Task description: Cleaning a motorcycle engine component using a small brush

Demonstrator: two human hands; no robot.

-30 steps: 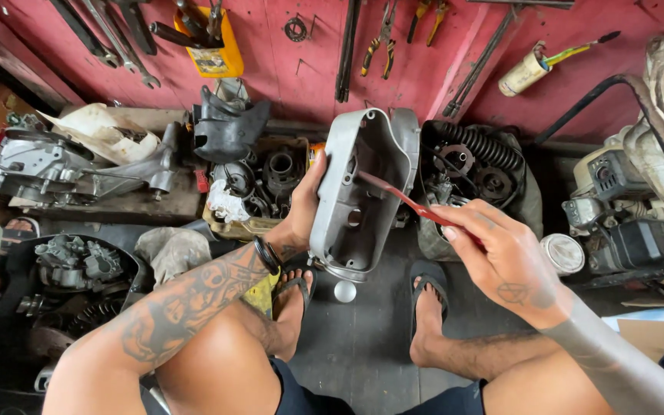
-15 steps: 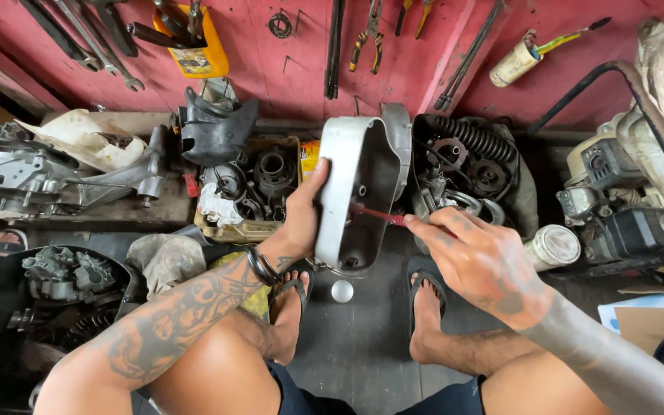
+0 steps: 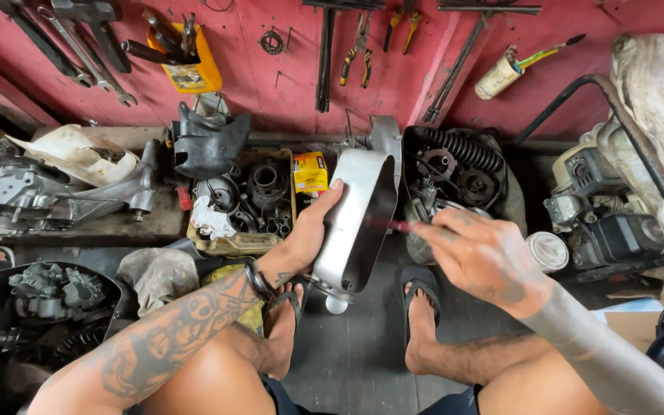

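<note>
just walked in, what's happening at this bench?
A seated person props a grey metal engine cover upright on the floor with the left hand. The right hand holds a red-handled tool with its tip inside the cover's hollow side. A tray of engine parts sits behind the left hand, and more parts and a small engine lie to the right. Hand tools hang on the red wall.

red-handled tool (image 3: 393, 225) motion-blurred, tip hidden inside grey metal cover (image 3: 351, 223), engine (image 3: 616, 207) cut off at right edge

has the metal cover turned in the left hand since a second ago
Yes. The metal cover has turned: its hollow faced the camera, now faces the right hand, judged against the red wall.
</note>
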